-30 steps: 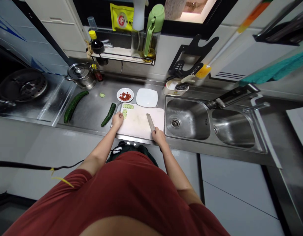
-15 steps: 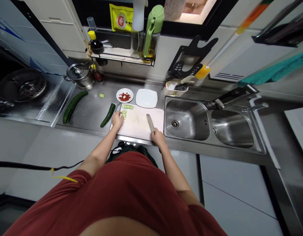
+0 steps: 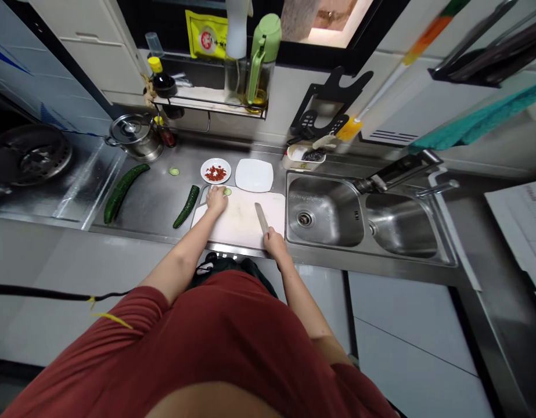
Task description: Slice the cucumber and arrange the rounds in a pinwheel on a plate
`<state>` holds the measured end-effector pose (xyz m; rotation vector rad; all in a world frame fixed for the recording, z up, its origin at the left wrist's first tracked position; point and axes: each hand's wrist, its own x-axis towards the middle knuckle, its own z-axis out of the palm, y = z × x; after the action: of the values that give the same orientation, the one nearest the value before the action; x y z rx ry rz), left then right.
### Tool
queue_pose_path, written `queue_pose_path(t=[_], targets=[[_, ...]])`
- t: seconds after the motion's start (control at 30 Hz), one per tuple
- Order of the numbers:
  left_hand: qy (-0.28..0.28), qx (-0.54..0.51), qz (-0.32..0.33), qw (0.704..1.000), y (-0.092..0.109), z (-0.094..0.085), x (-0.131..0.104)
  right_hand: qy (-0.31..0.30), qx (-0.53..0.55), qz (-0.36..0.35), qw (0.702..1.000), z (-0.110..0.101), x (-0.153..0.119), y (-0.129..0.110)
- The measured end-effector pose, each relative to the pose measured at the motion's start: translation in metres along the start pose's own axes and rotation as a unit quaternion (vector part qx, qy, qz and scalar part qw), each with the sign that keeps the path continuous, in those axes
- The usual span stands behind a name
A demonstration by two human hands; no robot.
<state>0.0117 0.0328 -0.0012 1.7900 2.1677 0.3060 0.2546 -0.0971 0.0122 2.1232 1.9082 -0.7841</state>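
Note:
My left hand (image 3: 216, 201) is at the upper left of the white cutting board (image 3: 237, 229), fingers curled over cucumber slices that it mostly hides. One pale cucumber slice (image 3: 227, 191) shows beside its fingertips. My right hand (image 3: 275, 242) grips the handle of a kitchen knife (image 3: 261, 217); the blade lies over the right part of the board, pointing away from me. A cut piece of cucumber (image 3: 186, 206) lies just left of the board. Behind the board stand a plate of chopped red bits (image 3: 216, 162) and a white square plate (image 3: 254, 175).
A whole cucumber (image 3: 125, 191) and a cucumber end (image 3: 174, 171) lie on the counter at left, near a lidded steel pot (image 3: 135, 139). The double sink (image 3: 326, 229) adjoins the board on the right. Bottles stand on the wall rack (image 3: 207, 104).
My left hand has moved away from me over the board, onto the cucumber slices, which it now mostly covers. The right hand keeps the knife in about the same place. The view has shifted slightly.

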Motion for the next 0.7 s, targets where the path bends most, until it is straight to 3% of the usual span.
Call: queue_pose_path(t=[0.27,0.7], targets=[[-0.039,0.045,0.047,0.997,0.003,0.002,0.018,0.006,0.000,0.001,1.000,0.004,0.003,-0.001],[-0.022,0.043,0.048,0.998,0.008,-0.005,0.016,-0.002,0.006,-0.003,1.000,0.002,0.003,0.000]])
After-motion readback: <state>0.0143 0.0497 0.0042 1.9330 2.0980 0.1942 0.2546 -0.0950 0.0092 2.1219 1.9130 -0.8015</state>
